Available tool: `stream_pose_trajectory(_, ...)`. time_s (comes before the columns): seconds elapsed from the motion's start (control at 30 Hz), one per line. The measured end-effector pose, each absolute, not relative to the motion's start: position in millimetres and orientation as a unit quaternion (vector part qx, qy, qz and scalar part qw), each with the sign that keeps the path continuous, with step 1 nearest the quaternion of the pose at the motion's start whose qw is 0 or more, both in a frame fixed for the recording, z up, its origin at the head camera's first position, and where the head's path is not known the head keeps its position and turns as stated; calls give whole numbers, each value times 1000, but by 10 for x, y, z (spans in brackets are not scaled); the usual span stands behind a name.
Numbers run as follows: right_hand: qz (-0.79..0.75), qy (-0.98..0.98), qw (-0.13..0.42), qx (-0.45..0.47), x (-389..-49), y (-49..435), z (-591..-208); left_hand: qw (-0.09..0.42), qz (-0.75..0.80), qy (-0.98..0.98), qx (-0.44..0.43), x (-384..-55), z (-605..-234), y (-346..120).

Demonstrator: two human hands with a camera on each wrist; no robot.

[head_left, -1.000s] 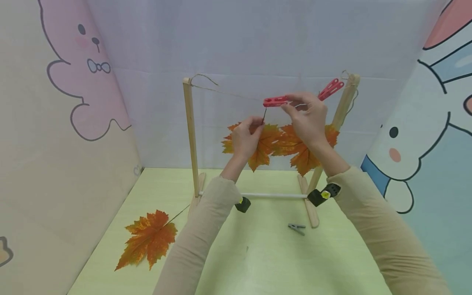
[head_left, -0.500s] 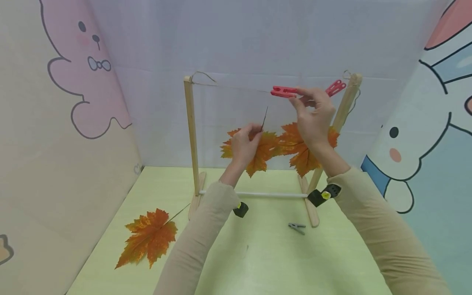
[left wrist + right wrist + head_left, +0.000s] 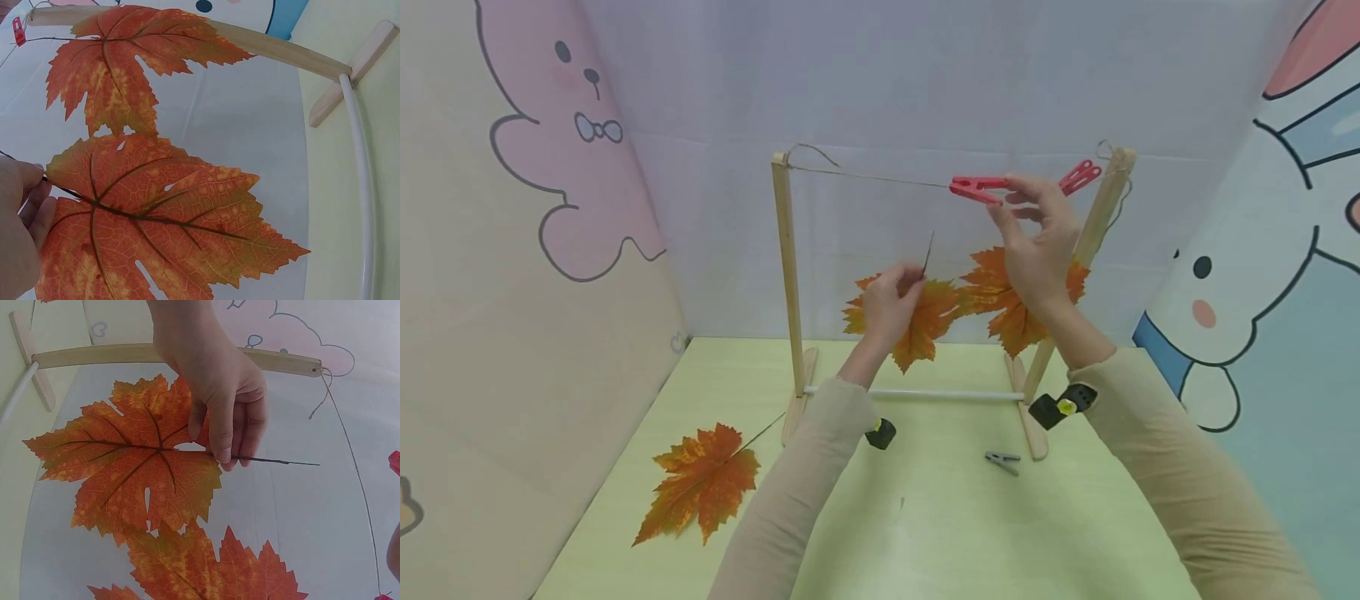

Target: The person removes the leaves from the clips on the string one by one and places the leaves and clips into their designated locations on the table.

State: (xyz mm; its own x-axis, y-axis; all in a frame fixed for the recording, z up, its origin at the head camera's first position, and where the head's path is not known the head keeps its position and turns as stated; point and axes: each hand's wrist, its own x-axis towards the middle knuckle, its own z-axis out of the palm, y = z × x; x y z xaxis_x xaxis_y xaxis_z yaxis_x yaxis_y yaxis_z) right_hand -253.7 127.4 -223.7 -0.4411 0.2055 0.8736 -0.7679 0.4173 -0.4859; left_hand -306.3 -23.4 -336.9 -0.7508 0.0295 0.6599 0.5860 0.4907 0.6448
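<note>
My left hand [image 3: 887,310] pinches the dark stem [image 3: 929,252] of an orange maple leaf [image 3: 927,321], and the stem's bare tip points up below the string [image 3: 872,176]. Between thumb and fingers, my right hand [image 3: 1039,242] holds a red clothespin [image 3: 976,185] by its spread handles, with its nose at the string. A second maple leaf [image 3: 992,287] hangs on the right, partly behind my right hand. Near the right post, another red clothespin [image 3: 1080,177] sits on the string; the left wrist view shows this clip [image 3: 19,31] at the hanging leaf's stem.
The string runs between two wooden posts [image 3: 786,275] joined low down by a white rod [image 3: 955,395]. On the table [image 3: 955,533] lie a third maple leaf [image 3: 703,483], left, and a grey clothespin [image 3: 1002,462], front right. Printed walls stand on both sides.
My left hand has lowered the leaf and its stem away from the red clothespin, down and slightly left. My right hand rose a little, and the clothespin's handles have spread apart.
</note>
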Motion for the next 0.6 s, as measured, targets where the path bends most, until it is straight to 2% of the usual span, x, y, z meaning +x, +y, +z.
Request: stream_pose_trajectory(0.6, 527, -664, 482, 223, -2411, 1219, -2465, 270, -471, -823, -169, -2997, -3557, -415)
